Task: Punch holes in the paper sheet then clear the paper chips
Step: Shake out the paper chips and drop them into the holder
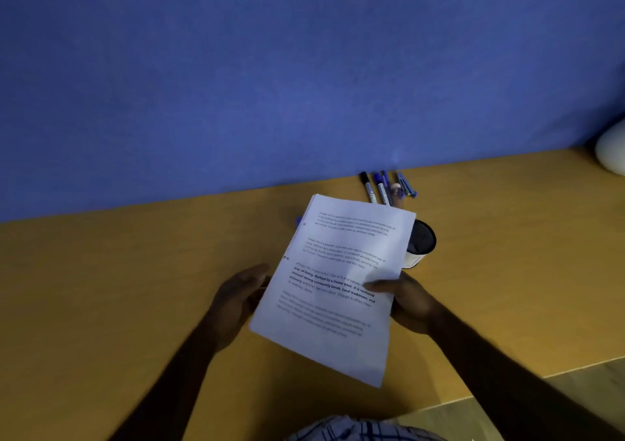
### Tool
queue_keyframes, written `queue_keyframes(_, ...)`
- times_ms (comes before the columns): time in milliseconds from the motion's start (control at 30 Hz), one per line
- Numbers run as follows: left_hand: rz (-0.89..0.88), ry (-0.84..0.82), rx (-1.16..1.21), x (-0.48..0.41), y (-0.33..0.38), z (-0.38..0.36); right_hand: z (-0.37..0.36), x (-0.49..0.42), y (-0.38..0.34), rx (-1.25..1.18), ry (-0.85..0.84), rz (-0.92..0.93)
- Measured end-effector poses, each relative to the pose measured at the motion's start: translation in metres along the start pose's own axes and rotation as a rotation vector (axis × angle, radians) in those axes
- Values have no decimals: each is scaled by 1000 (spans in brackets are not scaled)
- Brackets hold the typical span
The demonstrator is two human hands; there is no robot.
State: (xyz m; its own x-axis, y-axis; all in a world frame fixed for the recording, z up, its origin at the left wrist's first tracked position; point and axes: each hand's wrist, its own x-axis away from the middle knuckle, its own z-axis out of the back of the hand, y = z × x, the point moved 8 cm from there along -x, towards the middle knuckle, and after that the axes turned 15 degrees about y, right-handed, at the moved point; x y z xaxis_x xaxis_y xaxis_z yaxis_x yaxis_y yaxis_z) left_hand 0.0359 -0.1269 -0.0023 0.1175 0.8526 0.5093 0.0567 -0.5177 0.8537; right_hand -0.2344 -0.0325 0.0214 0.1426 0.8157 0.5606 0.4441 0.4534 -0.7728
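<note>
Yellow wooden desk [135, 288] against a blue fabric partition [236, 85], white dark-lined cup [421, 242] with pens [382, 188] behind it, white printed paper sheet [334, 292] held tilted above the desk, overlapping the cup's left side, right hand [411, 302] pinching its right edge, thumb on top, left hand [236, 298] at its other edge, grip unclear.

The right hand [411, 302] holds a printed paper sheet [333, 308] tilted above the yellow worktop [135, 288], its thumb lying across the text at the right edge. The left hand [236, 295] is at the sheet's left edge, and its grip cannot be made out. A dark-lined cup [422, 242] stands partly hidden behind the sheet. Several pens [382, 188] lie near the blue wall [270, 68].
</note>
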Motion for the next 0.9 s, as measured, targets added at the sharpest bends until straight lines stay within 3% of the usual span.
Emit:
queue_keyframes(67, -19, -85, -78, -2, 7, -13, 0, -2, 0, 31, -29, -39)
queue_keyframes(300, -105, -31, -292, -10, 3, -23, -1, -10, -8, 214, -27, -39)
queue_keyframes(400, -140, 50, -277, -11, 0, -17, 5, -16, -15, 308, 79, 63)
queue_keyframes(633, -233, 149, -268, -4, 4, -11, 12, -22, -22, 203, 313, 296)
queue_keyframes(800, -272, 95, -213, -6, 18, -22, -4, -21, -36, 301, 327, 460)
queue_keyframes(900, -390, 43, -233, 0, 37, -35, -8, -22, -38, 288, 333, 483)
